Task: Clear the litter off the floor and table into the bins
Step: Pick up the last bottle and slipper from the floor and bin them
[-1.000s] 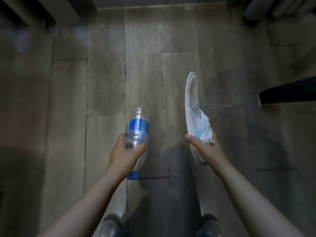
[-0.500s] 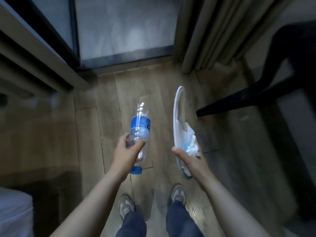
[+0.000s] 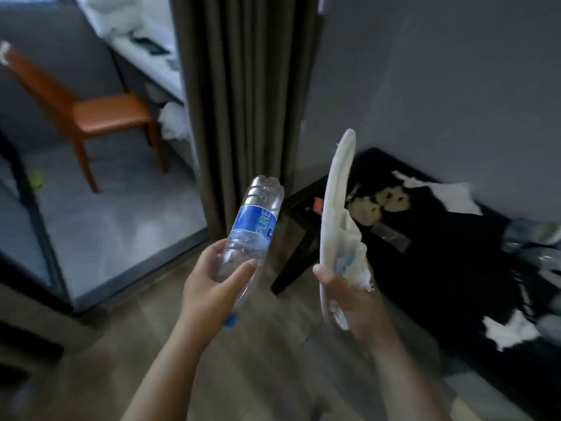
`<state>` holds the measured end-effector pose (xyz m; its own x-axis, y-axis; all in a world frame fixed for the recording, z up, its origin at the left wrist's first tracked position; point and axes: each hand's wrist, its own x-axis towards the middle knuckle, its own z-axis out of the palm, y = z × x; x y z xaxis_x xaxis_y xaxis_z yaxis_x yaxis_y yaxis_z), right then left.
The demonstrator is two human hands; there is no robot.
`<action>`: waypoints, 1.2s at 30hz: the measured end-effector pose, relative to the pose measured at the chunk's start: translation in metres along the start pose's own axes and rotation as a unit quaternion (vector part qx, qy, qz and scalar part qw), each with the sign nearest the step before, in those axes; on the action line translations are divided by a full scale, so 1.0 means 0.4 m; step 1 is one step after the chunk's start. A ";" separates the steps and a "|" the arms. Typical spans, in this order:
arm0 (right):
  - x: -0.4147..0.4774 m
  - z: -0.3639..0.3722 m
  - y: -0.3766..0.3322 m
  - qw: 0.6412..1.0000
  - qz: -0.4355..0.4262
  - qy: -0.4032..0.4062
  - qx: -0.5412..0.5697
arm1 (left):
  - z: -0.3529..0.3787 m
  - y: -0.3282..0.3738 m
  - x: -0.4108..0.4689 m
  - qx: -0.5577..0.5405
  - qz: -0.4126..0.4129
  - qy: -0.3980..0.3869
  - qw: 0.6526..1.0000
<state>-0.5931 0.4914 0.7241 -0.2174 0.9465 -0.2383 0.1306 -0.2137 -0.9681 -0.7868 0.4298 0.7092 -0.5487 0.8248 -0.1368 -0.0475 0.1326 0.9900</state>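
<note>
My left hand (image 3: 212,284) grips an empty clear plastic bottle (image 3: 253,226) with a blue label, cap end down and base pointing up and away. My right hand (image 3: 349,296) holds a white disposable slipper (image 3: 335,189) on edge, together with crumpled white tissue (image 3: 353,253) pressed against it. Both are held up in front of me. To the right stands a low black table (image 3: 440,247) with litter on it: white crumpled paper (image 3: 440,189), pale scraps (image 3: 376,202) and blurred plastic wrappers (image 3: 534,238). No bin shows in the frame.
A dark curtain (image 3: 243,86) hangs straight ahead beside a grey wall (image 3: 440,71). An orange chair (image 3: 91,113) stands at the left by a white counter (image 3: 148,62), on a grey tiled floor behind a glass door frame (image 3: 45,238). Wooden floor (image 3: 273,344) lies below my arms.
My view has lifted from the floor to the curtain, chair and black table. Both hands keep the same hold on the bottle and the slipper with tissue.
</note>
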 end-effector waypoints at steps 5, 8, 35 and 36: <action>-0.216 -0.127 -0.096 0.984 0.005 0.153 0.096 | 0.105 0.204 -0.120 -0.030 0.090 -0.138 0.986; -0.336 -0.241 -0.159 0.967 -0.029 0.238 0.092 | 0.210 0.288 -0.220 -0.060 0.118 -0.232 0.964; -1.771 -1.005 0.070 0.653 -0.124 0.746 0.042 | 0.973 0.294 -1.645 -0.087 0.126 -0.748 0.646; -1.794 -1.014 0.081 0.635 -0.128 0.761 0.040 | 0.993 0.286 -1.679 -0.088 0.119 -0.757 0.636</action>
<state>-0.0404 -0.0969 0.8952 0.9727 0.0767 0.2190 0.2165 0.0397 -0.9755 -0.0922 0.1093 0.9010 0.8695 0.4109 0.2743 -0.2797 -0.0482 0.9589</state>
